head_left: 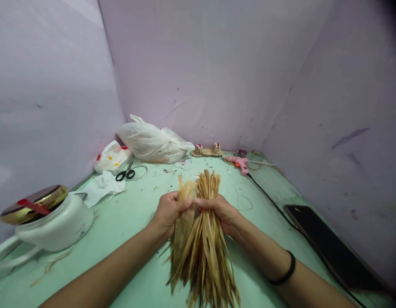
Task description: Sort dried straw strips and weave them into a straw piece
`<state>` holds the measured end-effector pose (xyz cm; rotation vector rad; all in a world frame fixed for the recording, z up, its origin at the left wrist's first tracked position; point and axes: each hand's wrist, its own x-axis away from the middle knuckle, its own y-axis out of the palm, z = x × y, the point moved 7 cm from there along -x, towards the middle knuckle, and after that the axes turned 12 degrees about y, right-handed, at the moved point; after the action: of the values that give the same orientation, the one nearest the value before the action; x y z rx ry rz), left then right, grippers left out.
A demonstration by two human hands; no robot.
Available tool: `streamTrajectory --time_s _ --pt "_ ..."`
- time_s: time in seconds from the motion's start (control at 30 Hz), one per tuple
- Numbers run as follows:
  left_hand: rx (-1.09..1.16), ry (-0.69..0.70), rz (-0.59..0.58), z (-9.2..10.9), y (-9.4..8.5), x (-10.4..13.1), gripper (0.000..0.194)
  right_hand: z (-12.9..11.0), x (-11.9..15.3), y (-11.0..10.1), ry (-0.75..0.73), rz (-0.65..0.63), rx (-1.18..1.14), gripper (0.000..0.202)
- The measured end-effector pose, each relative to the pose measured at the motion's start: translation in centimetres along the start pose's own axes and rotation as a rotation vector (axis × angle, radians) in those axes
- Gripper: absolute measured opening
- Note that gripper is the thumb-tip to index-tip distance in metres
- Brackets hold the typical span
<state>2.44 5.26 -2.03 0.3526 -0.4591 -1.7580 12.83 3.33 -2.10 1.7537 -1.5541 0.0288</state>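
Head view, relayed to me at a distance: black-handled scissors (130,174) lie to the left on a pale green tabletop (140,205), well apart from both hands. Nearer the middle, the left hand (167,209) is closed, thumb over the front, on a broad dried husk (182,231). Just beside it, the right hand (225,212) is wrapped round a thick bunch of strips (209,244), the two thumbs meeting or nearly so. Both pieces are held at the front centre of the tabletop, lower ends toward the camera.

I judge the gathering of strips well advanced, since they sit as one bundle in a single grip. The broad husk lies alongside the bunch, not around it. I make out no string or tape on either, though fingers hide part of the gripped section; what remains to be done there, I cannot tell. At left, the husk is pale tan, thin-looking at its rounded top, duller and ragged below. At right, the bunch is straw-yellow, a short tuft above the fist, long ribbons fanning out beneath. Farther right, a pink glue gun (242,164) lies untouched.
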Motion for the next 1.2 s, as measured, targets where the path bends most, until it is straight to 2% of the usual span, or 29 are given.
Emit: streamTrajectory --time_s 0.17,0.3,0.53,0.63,0.87,1.03,1.2 --pt "-0.052 0.035 0.016 0.1 -0.1 0.0 0.033 0.0 0.1 -0.2 -0.014 0.062 0.022 0.037" --pt "-0.078 0.025 0.040 0.1 -0.5 -0.3 0.031 -0.1 -0.2 -0.5 -0.021 0.056 0.038 0.034" --pt "-0.075 0.023 0.060 0.2 -0.3 0.0 0.030 1.0 -0.4 0.2 0.115 -0.112 0.026 0.032" --pt "-0.078 0.036 0.066 0.2 -0.2 0.2 0.032 1.0 -0.2 0.6 0.087 -0.143 0.019 0.036" --pt "-0.098 0.037 0.054 -0.2 -0.2 0.2 0.029 0.6 0.2 0.4 0.029 -0.007 0.056 0.037" --pt "-0.099 -0.027 -0.024 -0.3 -0.1 0.0 0.029 0.3 0.0 -0.2 -0.021 0.056 0.077 0.035" --pt "-0.218 -0.046 -0.026 -0.4 -0.3 0.0 0.029 -0.1 0.0 -0.4 -0.093 0.129 0.162 0.033"
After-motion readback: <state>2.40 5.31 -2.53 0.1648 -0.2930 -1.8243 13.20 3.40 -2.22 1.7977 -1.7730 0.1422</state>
